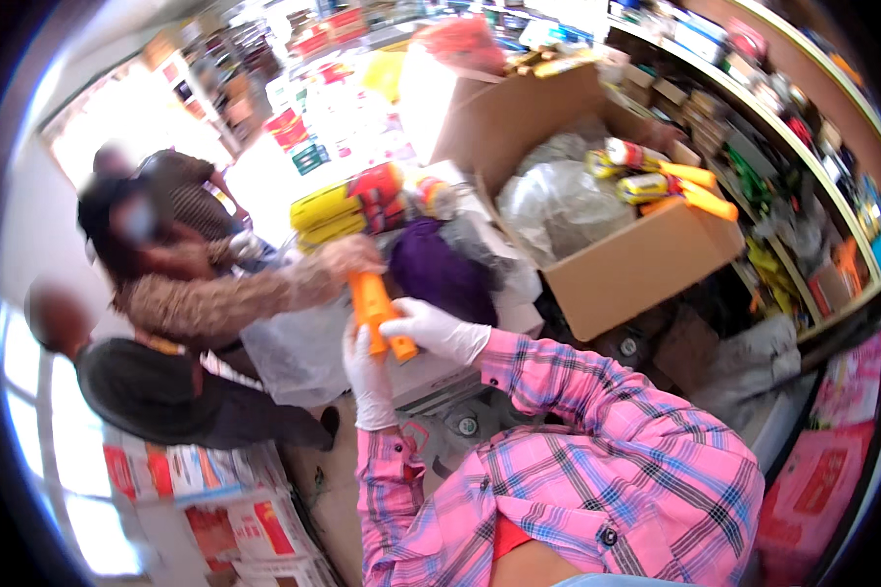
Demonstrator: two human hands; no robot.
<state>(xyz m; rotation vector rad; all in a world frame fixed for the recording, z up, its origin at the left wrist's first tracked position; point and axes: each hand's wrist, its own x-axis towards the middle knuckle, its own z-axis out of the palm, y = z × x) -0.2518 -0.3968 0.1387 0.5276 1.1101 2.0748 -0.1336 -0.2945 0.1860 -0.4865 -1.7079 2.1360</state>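
**Two gloved hands on one orange tube, a third hand at its top**

The person in the pink plaid shirt wears two white gloves. The left hand [367, 377] is wrapped about the lower part of one orange tube [382, 318], fingers curled shut on it from the left. The right hand [436, 331] comes in from the other side, its fingers closed over the tube's lower end, so both gloves grip the same piece. The tube stands slightly tilted, its upper end just above the gloved fingertips.

At that upper end sits a third hand: a co-worker's bare hand [347, 256], reaching across from the left in a brown patterned sleeve, touching or holding the top of the tube; I cannot tell which. Two people are on that side, one above the other, both low to the floor.

Beyond the fingers, up and to the right, one large open cardboard box [646, 264] holds crumpled clear plastic and more tubes: I count two orange ends and two yellow-and-red wrapped ones along its far edge, though the heap may hide others. Just past the fingertips lies one purple bundle [440, 269], and left of it a stack of yellow and red packets [347, 205], perhaps three. Shelves [783, 166] crowded with small goods run along the right wall. Below the left wrist, printed red-and-white cartons [235, 519] lie on the floor.
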